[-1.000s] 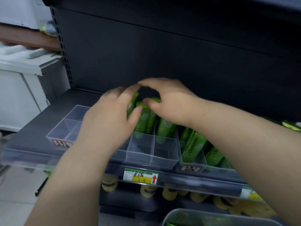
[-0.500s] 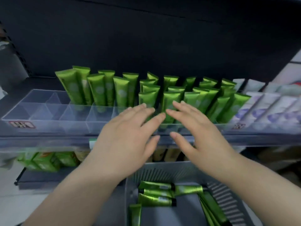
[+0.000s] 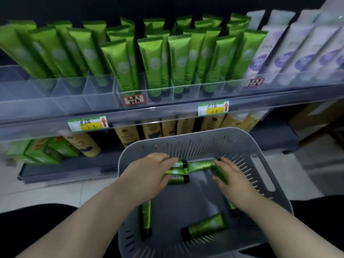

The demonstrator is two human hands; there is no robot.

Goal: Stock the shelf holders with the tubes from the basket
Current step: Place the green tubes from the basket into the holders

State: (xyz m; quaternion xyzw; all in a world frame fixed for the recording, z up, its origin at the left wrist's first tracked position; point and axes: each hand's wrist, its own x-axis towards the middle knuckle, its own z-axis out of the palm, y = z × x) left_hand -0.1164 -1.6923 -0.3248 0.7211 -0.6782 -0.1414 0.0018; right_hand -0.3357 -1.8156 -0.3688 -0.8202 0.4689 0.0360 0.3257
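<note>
**Grips.** My left grip (image 3: pixel 149 174) is down inside the grey basket (image 3: pixel 260 146). Its fingers are bent over a bunch of green tubes (image 3: pixel 178 176) lying crosswise at the far end. The fingers touch them from above; I cannot tell whether they have closed beneath. My right grip (image 3: pixel 230 179) is opposite, thumb and fingers curled round one slanted tube (image 3: pixel 222 175). Its forefinger tip touches a longer tube (image 3: pixel 201 165) that runs between the two grips.

**Loose stock on the basket floor.**
- A near-left tube (image 3: pixel 145 218) lies partly under my left wrist, cap towards me.
- A middle tube (image 3: pixel 206 227) lies at an angle.
- A half-hidden tube (image 3: pixel 232 210) is mostly covered by my right forearm.

**Surroundings.** The basket stands before the shelving, and its far rim overlaps the lower shelf in this view.
- **Upper shelf:** The clear shelf holders (image 3: pixel 78 90) carry upright shelved tubes (image 3: pixel 154 62), green. At the left these stand in the rear row only. White-and-purple tubes (image 3: pixel 297 53) fill the holders to the right.
- **Labels:** A handwritten tag (image 3: pixel 133 99) is fixed to one holder front. The clear front rail (image 3: pixel 167 112) bears a left price label (image 3: pixel 87 123) and a right price label (image 3: pixel 214 108).
- **Lower shelf:** Yellow bottles (image 3: pixel 128 135) stand just behind the basket rim, and green boxes (image 3: pixel 41 151) sit further left.

**Obstruction.** The front rail and the holder walls lie between the basket and the compartments.
</note>
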